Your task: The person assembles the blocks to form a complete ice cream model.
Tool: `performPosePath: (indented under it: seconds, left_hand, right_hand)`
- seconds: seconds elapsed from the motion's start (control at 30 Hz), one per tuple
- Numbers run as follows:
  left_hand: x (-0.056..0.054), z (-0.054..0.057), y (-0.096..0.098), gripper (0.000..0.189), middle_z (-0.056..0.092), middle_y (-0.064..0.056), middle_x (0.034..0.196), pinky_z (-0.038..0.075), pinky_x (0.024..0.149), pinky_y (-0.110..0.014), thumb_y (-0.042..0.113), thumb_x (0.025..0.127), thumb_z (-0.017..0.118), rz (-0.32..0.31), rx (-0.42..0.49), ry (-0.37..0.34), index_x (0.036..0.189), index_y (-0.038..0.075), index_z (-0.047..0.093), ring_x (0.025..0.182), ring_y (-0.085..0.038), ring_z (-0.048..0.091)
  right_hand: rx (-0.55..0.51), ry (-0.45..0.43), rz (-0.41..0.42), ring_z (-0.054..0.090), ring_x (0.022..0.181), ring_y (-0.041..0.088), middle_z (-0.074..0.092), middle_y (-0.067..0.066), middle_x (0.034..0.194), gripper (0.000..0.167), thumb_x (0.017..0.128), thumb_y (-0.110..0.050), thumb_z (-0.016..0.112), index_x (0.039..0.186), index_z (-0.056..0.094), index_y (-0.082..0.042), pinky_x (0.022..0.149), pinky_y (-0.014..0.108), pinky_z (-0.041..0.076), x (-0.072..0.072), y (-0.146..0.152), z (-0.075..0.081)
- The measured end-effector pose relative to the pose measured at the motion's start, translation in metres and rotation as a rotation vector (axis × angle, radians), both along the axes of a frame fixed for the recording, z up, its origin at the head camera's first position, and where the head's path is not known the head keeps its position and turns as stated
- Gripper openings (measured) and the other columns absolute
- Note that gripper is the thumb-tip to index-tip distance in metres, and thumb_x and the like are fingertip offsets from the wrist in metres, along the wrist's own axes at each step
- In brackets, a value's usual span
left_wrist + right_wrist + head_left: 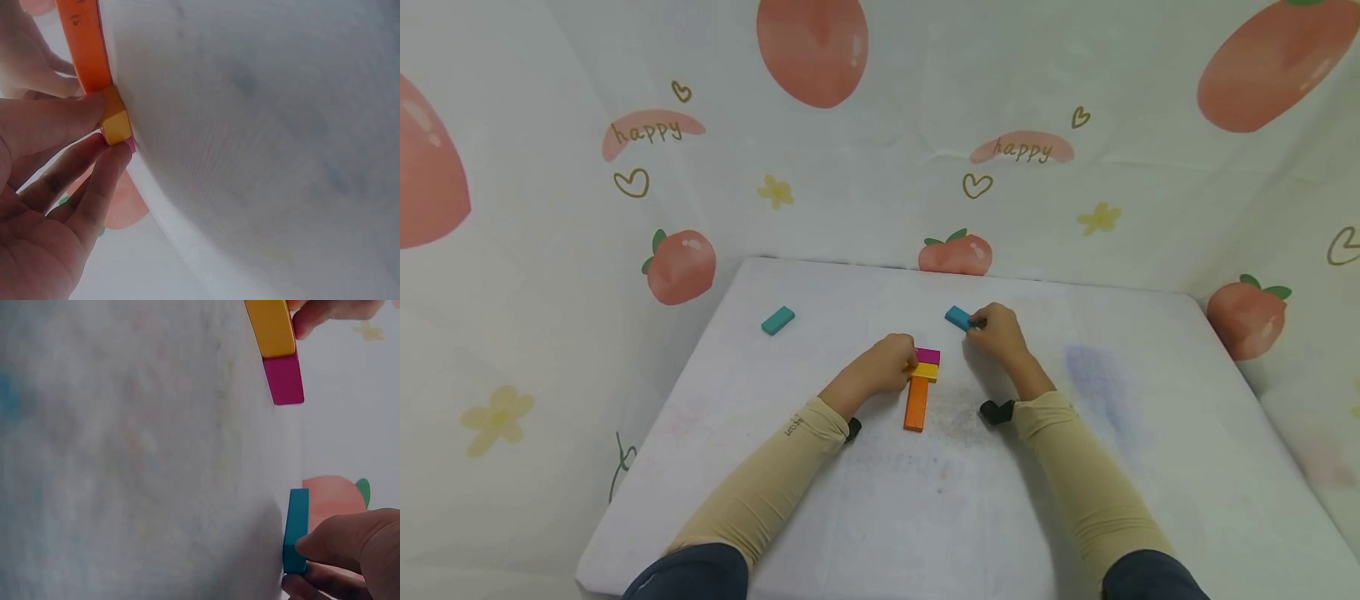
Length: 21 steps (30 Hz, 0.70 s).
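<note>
My left hand (886,365) pinches the end of a yellow block (928,372) between thumb and fingers. Against its far side lies a magenta block (928,357). On the near side an orange block (916,406) stretches lengthwise toward me, so the three form a T-like shape. In the left wrist view, fingertips cover part of the yellow block (116,120). Farther back and to the right, my right hand (1002,335) holds the end of a blue block (957,317). The right wrist view shows the thumb on one face of this blue block (297,528), apart from the magenta one.
A teal block (778,320) lies alone at the back left of the white tabletop (850,533). Behind the table hangs a fruit-print cloth (865,183). Black wrist straps (996,412) show at both cuffs, close to the table surface.
</note>
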State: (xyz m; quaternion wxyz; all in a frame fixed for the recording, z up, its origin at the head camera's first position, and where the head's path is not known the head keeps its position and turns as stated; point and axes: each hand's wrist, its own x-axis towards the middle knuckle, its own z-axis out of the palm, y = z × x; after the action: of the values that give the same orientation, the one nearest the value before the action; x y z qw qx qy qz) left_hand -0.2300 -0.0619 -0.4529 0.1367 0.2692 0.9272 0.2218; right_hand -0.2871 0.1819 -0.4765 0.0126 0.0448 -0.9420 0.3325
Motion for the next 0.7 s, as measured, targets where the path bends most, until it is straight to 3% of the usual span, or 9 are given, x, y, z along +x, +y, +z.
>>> performPosePath:
  seconds: [0.7]
  left_hand:
    - [0.003,0.004,0.001,0.025,0.07,-0.015,0.121,0.058,0.105,-0.036,0.0,0.098,0.07,-0.003,0.007,0.003,0.121,-0.007,0.076,0.109,-0.025,0.066]
  right_hand:
    - [0.026,-0.102,0.016,0.062,0.112,0.036,0.068,0.023,0.123,0.033,0.095,-0.01,0.068,0.123,0.075,0.006,0.105,0.051,0.057,0.008,-0.018,0.004]
